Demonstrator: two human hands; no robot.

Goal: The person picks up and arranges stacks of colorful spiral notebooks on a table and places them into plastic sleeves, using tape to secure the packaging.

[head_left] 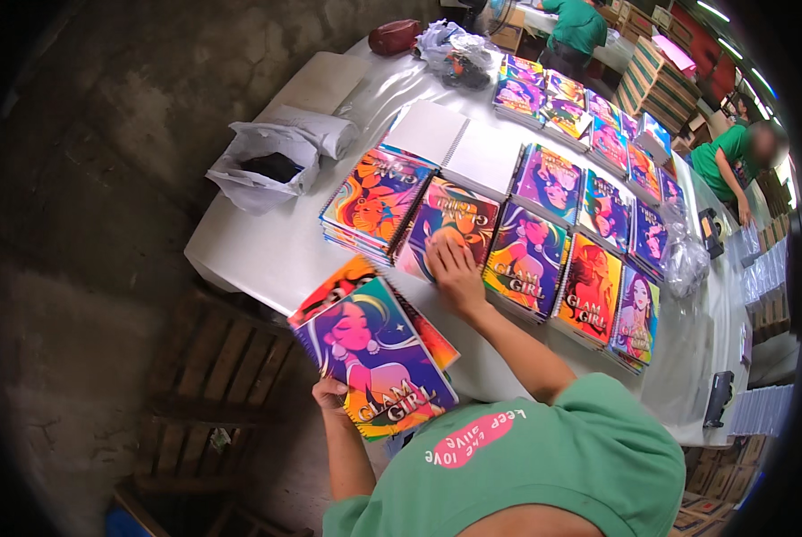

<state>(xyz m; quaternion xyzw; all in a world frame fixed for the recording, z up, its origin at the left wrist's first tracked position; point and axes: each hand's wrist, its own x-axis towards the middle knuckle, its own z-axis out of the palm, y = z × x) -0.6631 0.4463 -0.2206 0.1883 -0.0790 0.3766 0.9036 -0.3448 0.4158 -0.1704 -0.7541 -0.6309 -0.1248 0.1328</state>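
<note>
a: so, from the head view, what's the left hand (331, 395) doing?

b: it grips a small fan of spiral notebooks (374, 353) by their lower left corner, fingers closed around the edge. they hang off the near edge of the white table (258, 251), tilted, with the blue cover showing a cartoon face on top.

a: and the right hand (453, 268)?

b: open, palm down, fingers spread flat on the pink and yellow stack (448, 224) in the near row on the table. it presses the cover, not gripping anything.

a: what's around that stack?

b: just left of it sits an orange stack (374, 199), to the right a purple one (526, 259), then a red one (591, 288). behind them lie two plain white notebooks (455, 143), and more colourful stacks (580, 112) run down the table.

a: anything else?

b: a crumpled white bag (262, 166) at the left end with something dark inside, and a person in a green shirt (723, 157) at the far right.
</note>
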